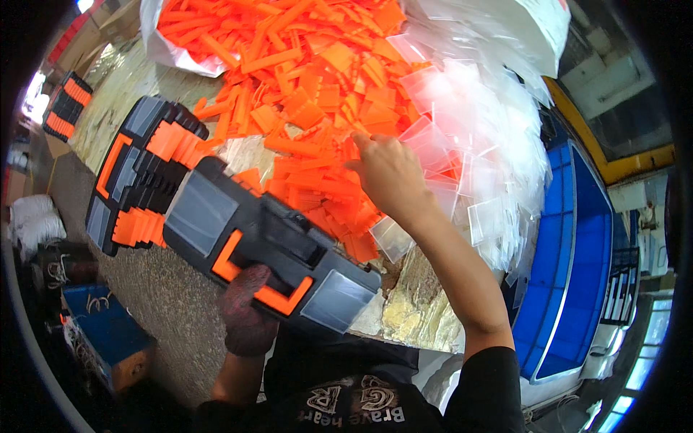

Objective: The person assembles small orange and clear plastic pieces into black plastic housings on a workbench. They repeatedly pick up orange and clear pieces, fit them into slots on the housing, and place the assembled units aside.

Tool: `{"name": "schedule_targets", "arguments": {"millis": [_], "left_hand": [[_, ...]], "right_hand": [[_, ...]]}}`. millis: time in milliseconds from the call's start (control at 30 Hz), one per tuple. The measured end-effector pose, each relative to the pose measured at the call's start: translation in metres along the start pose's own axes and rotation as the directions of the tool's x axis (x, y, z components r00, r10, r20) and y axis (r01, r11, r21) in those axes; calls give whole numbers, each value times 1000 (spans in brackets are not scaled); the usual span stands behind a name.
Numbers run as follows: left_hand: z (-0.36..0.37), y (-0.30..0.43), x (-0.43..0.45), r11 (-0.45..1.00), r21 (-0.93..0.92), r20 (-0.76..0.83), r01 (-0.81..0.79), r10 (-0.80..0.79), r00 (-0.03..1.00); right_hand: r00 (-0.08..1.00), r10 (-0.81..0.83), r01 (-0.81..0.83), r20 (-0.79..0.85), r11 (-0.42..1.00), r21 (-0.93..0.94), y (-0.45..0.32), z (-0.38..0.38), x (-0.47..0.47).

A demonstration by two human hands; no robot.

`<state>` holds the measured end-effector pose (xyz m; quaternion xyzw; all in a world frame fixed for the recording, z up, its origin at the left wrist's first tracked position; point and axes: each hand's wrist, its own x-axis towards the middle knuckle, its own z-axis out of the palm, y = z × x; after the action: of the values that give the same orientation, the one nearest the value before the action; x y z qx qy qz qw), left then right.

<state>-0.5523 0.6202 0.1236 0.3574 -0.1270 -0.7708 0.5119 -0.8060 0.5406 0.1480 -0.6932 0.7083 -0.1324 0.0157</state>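
My left hand [249, 311], in a dark reddish knit glove, grips the orange handle [284, 299] of a black plastic toolbox [260, 222]. The box lies slanted before me, with a clear cover at each end of its lid. My bare right hand [391, 176] is over a heap of orange plastic pieces [330, 103]. Its fingertips meet the heap, and whether a piece is between them is unclear. To the right of that hand spreads a pile of clear plastic covers [487, 140].
Left of the held box, black toolboxes [127, 173] stand close together, with orange pieces beside them. Another toolbox [69, 106] sits farther left. Blue crates [557, 270] stand at the right, beyond the worn tabletop [427, 303]. A blue-topped box [105, 325] is at lower left.
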Motion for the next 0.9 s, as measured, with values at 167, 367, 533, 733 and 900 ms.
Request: {"name": "schedule_targets", "arguments": {"millis": [167,367,533,733,900], "left_hand": [[-15,-3,5,98,729,608,-677,362,707],[-32,-4,-6,89,747,620,-658,263,739],[-43,-15,-20,475,730,365,-491,338,868],[-29,2,-32,-182,705,707,-685,260,658],[-13,-5,-36,116,789,562,-604,264,784]], "right_hand": [[995,-6,41,95,929,-368,-26,2,4],[997,-71,63,-3,901,-429,-6,5,-14],[968,-98,199,231,862,-467,2,0,-20],[998,-52,42,-17,923,-381,20,7,-37],[998,-62,54,-2,890,-453,19,10,-39]]}}
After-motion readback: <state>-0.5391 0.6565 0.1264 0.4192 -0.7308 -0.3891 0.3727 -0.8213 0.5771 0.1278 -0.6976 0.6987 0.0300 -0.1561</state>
